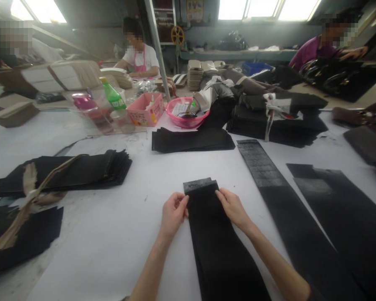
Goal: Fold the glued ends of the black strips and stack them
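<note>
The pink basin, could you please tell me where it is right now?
In the head view, the pink basin sits on the white table, above centre, to the right of the pink box and behind the flat black stack.

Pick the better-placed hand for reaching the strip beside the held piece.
Likely right: the right hand, at the right edge of the held piece, is nearer that strip than the left hand.

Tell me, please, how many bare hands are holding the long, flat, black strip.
2: the left hand on the left edge of the strip, the right hand on its right edge; both visible.
</note>
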A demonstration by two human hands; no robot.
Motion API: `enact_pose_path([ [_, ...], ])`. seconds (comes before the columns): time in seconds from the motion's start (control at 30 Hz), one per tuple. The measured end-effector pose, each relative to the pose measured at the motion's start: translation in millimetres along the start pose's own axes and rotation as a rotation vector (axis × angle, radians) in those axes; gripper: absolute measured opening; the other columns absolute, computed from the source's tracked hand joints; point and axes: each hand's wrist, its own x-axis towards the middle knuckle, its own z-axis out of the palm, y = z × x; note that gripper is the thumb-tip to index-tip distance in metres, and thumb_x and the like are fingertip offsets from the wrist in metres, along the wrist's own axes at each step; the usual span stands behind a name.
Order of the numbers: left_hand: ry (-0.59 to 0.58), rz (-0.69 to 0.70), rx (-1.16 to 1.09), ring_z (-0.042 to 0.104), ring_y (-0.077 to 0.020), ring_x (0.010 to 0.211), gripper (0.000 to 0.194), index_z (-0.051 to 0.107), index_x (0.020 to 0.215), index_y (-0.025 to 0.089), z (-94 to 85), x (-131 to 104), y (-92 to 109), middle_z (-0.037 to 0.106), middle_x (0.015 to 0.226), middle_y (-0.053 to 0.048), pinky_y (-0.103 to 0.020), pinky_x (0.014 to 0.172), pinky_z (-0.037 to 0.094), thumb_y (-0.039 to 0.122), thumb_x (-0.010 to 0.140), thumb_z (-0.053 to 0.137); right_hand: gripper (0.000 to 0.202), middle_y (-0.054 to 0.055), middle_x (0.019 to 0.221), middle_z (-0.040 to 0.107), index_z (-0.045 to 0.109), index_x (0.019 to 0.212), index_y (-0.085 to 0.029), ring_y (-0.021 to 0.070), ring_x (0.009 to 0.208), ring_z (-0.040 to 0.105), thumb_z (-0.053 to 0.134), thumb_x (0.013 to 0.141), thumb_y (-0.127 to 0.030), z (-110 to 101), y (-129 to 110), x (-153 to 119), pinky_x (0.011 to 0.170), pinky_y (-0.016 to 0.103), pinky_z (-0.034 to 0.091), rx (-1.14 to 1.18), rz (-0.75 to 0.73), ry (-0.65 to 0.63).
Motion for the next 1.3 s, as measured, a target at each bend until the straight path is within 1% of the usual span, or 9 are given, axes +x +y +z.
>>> enact_pose_path([
  [0.1,0.010,-0.159,-0.082,0.034,-0.0062,0.031,0.034,0.051,0.083,0.018,1.0,3.0,5.9,0.050,0.042,0.006,-0.015,0.032,0.022,0.052,0.083,0.056,0.040,-0.005,0.055,0.037,0.031,0.061,-0.021,0.0118,0.054,0.037,0.040,0.092,-0.044,4.3,-2.3,2.2,0.055,0.025,0.027,-0.041,0.017,-0.023],
  [0.2,0.043,-0.213,-0.062,0.034,-0.0052,0.029,0.036,0.052,0.079,0.016,0.2,8.3,9.6,0.050,0.041,0.006,-0.014,0.030,0.022,0.051,0.078,0.061,0.040,-0.005,0.053,0.038,0.034,0.060,-0.021,0.0121,0.053,0.036,0.043,0.091,-0.043,4.7,-5.1,3.3,0.054,0.026,0.024,-0.108,0.040,-0.002],
  [0.3,0.060,-0.215,-0.005,0.035,-0.0048,0.027,0.034,0.053,0.075,0.016,-2.0,14.7,9.9,0.051,0.041,0.005,-0.013,0.028,0.021,0.048,0.076,0.064,0.037,-0.004,0.053,0.041,0.040,0.062,-0.021,0.0127,0.053,0.038,0.046,0.091,-0.043,3.0,-5.6,3.9,0.055,0.026,0.024,-0.173,0.062,0.026],
  [0.37,0.065,-0.216,0.027,0.036,-0.0051,0.026,0.033,0.053,0.073,0.016,-3.5,18.9,8.8,0.052,0.043,0.005,-0.014,0.026,0.021,0.047,0.075,0.065,0.036,-0.004,0.055,0.044,0.043,0.063,-0.021,0.0130,0.054,0.040,0.046,0.091,-0.043,2.1,-4.4,4.5,0.055,0.026,0.025,-0.177,0.070,0.026],
  [0.57,0.061,-0.195,0.161,0.047,-0.0077,0.032,0.035,0.055,0.073,0.017,-3.9,27.5,2.0,0.057,0.055,0.003,-0.014,0.026,0.026,0.051,0.077,0.062,0.037,-0.003,0.055,0.048,0.044,0.064,-0.021,0.0128,0.053,0.042,0.044,0.093,-0.043,4.1,1.3,6.9,0.055,0.026,0.026,-0.171,0.091,0.033],
  [0.77,0.110,-0.188,0.212,0.044,-0.0070,0.030,0.034,0.055,0.073,0.018,1.3,27.1,-1.2,0.058,0.052,0.003,-0.014,0.028,0.026,0.050,0.081,0.060,0.032,-0.003,0.058,0.053,0.048,0.068,-0.022,0.0137,0.053,0.045,0.044,0.094,-0.041,4.5,2.6,11.6,0.054,0.026,0.027,-0.185,0.132,0.012],
  [0.93,0.127,-0.180,0.219,0.044,-0.0086,0.031,0.034,0.055,0.073,0.019,3.1,27.8,-1.5,0.054,0.046,0.004,-0.016,0.029,0.026,0.051,0.083,0.058,0.033,-0.002,0.060,0.057,0.047,0.070,-0.022,0.0146,0.053,0.050,0.040,0.096,-0.041,5.3,2.3,14.2,0.054,0.026,0.027,-0.246,0.129,0.001],
  [1.17,0.142,-0.155,0.329,0.049,-0.0096,0.034,0.034,0.056,0.074,0.019,3.4,29.3,-1.9,0.054,0.045,0.005,-0.017,0.037,0.035,0.051,0.086,0.055,0.034,-0.002,0.060,0.058,0.047,0.070,-0.022,0.0145,0.053,0.050,0.041,0.096,-0.043,8.0,3.9,16.7,0.054,0.027,0.025,-0.296,0.177,-0.022],
  [1.3,0.159,-0.165,0.350,0.048,-0.0094,0.032,0.034,0.057,0.073,0.019,4.5,29.4,0.2,0.057,0.048,0.004,-0.018,0.036,0.034,0.051,0.086,0.054,0.035,-0.002,0.059,0.057,0.048,0.071,-0.023,0.0148,0.052,0.051,0.040,0.096,-0.045,9.1,5.3,16.9,0.054,0.027,0.026,-0.292,0.180,-0.021],
])
